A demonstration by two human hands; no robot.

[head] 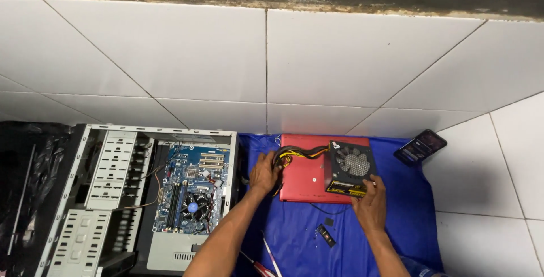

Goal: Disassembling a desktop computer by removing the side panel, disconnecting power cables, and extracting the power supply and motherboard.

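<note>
A black power supply (350, 167) with a round fan grille rests on a red flat case (306, 178) lying on a blue cloth (306, 231). My right hand (371, 202) holds the near corner of the power supply. A bundle of yellow and black cables (294, 154) runs from the unit to the left. My left hand (264, 172) grips that bundle near its end, beside the open computer case (141, 197).
The open grey computer case shows a blue motherboard (195, 189) with a fan cooler. A smartphone (420, 146) lies at the cloth's far right corner. Screwdrivers (266, 260) and a small black part (326, 235) lie on the cloth. White floor tiles surround everything.
</note>
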